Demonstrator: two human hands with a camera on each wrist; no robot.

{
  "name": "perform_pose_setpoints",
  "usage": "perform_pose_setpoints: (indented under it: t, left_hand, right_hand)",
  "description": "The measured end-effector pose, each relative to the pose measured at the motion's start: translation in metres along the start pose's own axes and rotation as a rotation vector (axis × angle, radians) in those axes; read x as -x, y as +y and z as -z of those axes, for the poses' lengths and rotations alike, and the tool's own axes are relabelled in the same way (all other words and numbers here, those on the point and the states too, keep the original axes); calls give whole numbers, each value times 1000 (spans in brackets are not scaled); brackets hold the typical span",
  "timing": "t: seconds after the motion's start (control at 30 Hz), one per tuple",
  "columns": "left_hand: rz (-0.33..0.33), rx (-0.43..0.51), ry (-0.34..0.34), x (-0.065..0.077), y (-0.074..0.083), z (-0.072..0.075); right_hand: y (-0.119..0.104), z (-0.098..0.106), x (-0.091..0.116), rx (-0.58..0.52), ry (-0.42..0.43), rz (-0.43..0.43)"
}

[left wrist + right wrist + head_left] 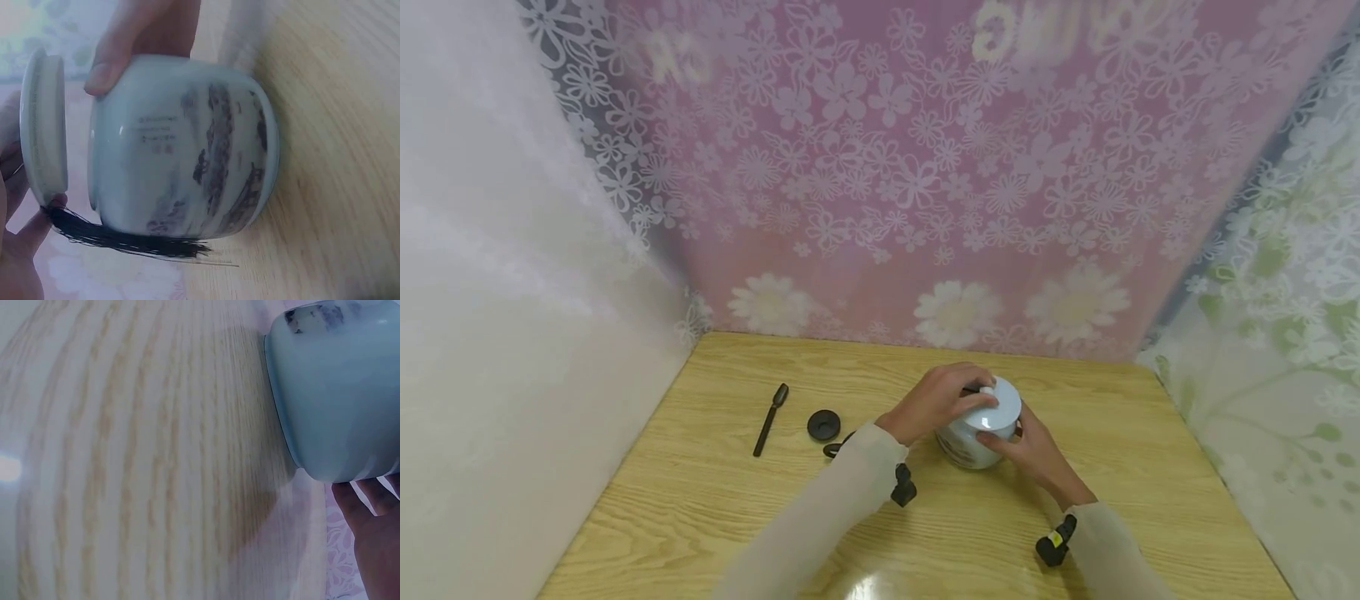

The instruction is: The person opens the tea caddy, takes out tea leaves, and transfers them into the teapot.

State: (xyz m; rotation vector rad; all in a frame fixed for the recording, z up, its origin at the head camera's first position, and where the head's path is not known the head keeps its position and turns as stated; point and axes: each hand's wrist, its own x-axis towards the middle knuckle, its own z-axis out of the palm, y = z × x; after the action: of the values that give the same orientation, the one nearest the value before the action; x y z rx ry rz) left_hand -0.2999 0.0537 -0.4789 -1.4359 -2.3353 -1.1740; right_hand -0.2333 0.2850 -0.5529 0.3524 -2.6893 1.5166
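A pale porcelain jar (pixel 162 137) with a dark painted landscape stands upright on the table. My right hand (pixel 1033 450) grips its side near the rim, thumb in front and fingers around the far side. Its round white lid (pixel 1003 408) is held by my left hand (pixel 936 400), fingers and thumb at the top. In the left wrist view a narrow gap separates the lid from the jar's mouth. A black tassel (pixel 131 242) hangs from the lid's edge down along the jar. The inside of the jar is hidden.
Left on the wooden table (pixel 700 517) lie a slim black spoon-like utensil (pixel 771 419) and a round black disc (pixel 823 425). A black looped item (pixel 831 451) is partly covered by the left sleeve. Flowered cloth walls (pixel 880 167) border the table at the back and sides.
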Motion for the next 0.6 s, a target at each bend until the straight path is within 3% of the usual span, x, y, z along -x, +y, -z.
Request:
perform_pose_setpoints:
  t: [0.37, 0.6]
  left_hand:
    - [39, 89, -39, 29, 20, 15]
    - [-3, 136, -26, 59, 24, 8]
  right_hand:
    - [0, 1, -2, 35, 7, 12]
    - [4, 0, -4, 43, 32, -7]
